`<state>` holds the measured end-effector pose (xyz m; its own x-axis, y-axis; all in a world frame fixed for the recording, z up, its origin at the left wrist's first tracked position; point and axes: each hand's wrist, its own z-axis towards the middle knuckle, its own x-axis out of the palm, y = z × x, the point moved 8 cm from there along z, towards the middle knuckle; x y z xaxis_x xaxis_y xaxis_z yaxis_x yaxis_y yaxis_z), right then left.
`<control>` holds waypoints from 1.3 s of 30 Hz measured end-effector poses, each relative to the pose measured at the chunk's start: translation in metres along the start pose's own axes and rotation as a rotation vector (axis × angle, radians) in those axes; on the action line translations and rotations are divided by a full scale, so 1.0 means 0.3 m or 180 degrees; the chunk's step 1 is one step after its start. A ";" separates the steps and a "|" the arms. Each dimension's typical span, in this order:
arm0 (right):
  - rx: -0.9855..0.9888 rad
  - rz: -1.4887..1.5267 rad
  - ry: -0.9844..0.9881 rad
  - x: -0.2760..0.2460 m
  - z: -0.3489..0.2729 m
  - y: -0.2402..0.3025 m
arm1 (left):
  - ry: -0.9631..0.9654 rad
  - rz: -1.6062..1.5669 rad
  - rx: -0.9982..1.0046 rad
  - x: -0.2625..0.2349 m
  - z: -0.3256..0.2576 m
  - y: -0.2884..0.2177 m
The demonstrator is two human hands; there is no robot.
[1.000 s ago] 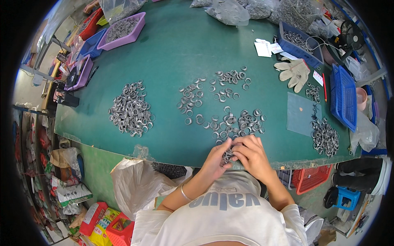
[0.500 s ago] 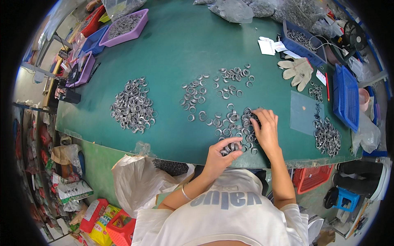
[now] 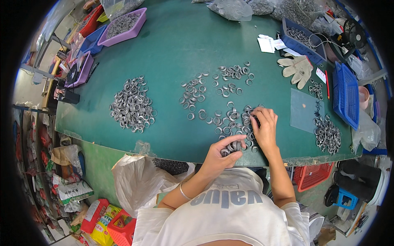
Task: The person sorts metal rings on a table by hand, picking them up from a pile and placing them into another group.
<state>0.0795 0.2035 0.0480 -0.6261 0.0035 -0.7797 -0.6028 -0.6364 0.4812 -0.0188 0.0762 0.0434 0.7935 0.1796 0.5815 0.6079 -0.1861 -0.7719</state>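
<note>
In the head view, we see the left hand (image 3: 216, 158) at the near edge of the worktop (image 3: 164, 61), its fingers curled around a bunch of grey rings (image 3: 234, 147). The right hand (image 3: 266, 128) reaches over the near heap (image 3: 231, 122), fingertips bent down onto its right side; we cannot tell whether they pinch a ring or only rest there.

We judge the work to be partway along. The rings lie in separate lots: a large left heap (image 3: 131, 105), a right heap (image 3: 327, 136) beside a clear sheet (image 3: 305, 110), and two loose clusters, one (image 3: 192, 95) left of centre and one (image 3: 232, 74) farther off. Only a handful is gathered in the left hand, while plenty lie loose before it. Which lots are finished and which are waiting, we cannot say.

The left fingers and palm cover part of their bunch, so we cannot count it, and the right hand hides some rings below it. Single rings blur together within the heaps. The plastic bags (image 3: 230, 10) at the far side are cut off by the upper edge.
</note>
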 end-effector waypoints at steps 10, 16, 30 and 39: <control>-0.0007 0.0049 -0.0059 -0.001 -0.003 0.000 | -0.0010 0.1019 0.0437 0.018 -0.010 -0.042; -0.0009 0.0049 -0.0095 -0.001 -0.005 -0.001 | 0.0021 0.1488 0.0699 0.033 -0.015 -0.067; 0.0152 0.0627 -0.0204 -0.048 -0.007 0.048 | -0.0056 0.1036 0.0321 0.020 -0.022 -0.052; 0.0456 0.3040 0.1161 -0.095 -0.065 0.175 | -0.0142 0.0972 0.0011 0.020 -0.027 -0.045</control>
<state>0.0753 0.1550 0.0877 -0.7010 -0.7046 -0.1098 -0.0011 -0.1529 0.9882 -0.0219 0.0720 0.0594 0.9372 0.1582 0.3108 0.3415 -0.2347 -0.9101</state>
